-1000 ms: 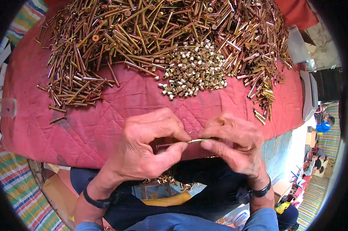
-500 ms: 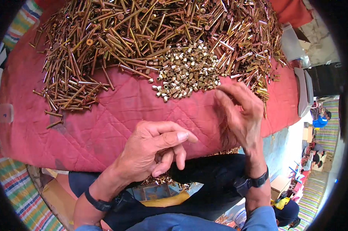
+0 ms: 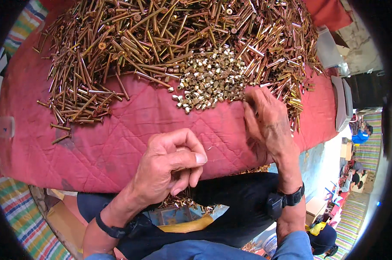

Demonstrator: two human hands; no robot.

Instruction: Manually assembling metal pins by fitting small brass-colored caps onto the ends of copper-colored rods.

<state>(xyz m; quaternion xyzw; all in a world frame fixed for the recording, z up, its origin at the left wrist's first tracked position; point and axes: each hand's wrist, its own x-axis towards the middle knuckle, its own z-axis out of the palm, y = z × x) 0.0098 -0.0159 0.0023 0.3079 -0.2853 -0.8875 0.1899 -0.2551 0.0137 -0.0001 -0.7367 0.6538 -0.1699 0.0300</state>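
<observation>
My right hand is at the right edge of a heap of small silvery and brassy sleeve nuts, its fingers bent and the thumb drawn in toward the fingertips. Whatever sits between those fingertips is hidden. Nearer to me and to the left, my left hand hovers above the front edge of the red quilted cloth. Its index finger curls down to the thumb, and the other fingers are folded in; I cannot make out anything in that pinch. Behind the nuts spreads a large pile of long brass-coloured screws.
Loose screws lie at the pile's left front. Clear plastic containers and a grey tray stand along the right side. More screws show below, between my legs. Other people sit in the far right background.
My left index finger has curled back from beyond the thumb to meet it. My right hand has turned slightly and its fingers have drawn in at the nuts' edge.
</observation>
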